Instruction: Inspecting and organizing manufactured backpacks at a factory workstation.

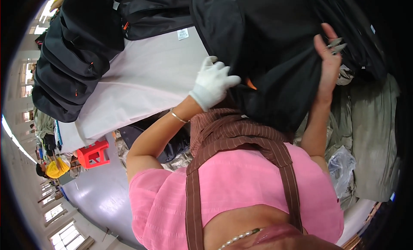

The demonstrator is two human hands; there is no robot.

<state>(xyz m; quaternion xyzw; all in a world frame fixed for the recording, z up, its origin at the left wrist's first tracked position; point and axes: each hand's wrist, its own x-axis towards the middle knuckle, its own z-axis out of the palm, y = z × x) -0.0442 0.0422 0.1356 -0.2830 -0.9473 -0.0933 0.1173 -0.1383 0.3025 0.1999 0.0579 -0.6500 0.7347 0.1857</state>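
In the head view, I am working with a big, floppy, black cloth piece that is hanging down in front of my chest, over the near edge of a table covered in pale, smooth cloth. A small, bright orange tab is poking out of its dark folds. My left hand, wearing a white cloth glove, is resting at the left edge of the black cloth with its fingers a bit apart; I cannot tell if they are pinching it. My bare right hand is holding small, silver metal snips and is touching the cloth's right side. Black cloth bags are leaning together at the left, and a red plastic stool is standing on the floor below them.
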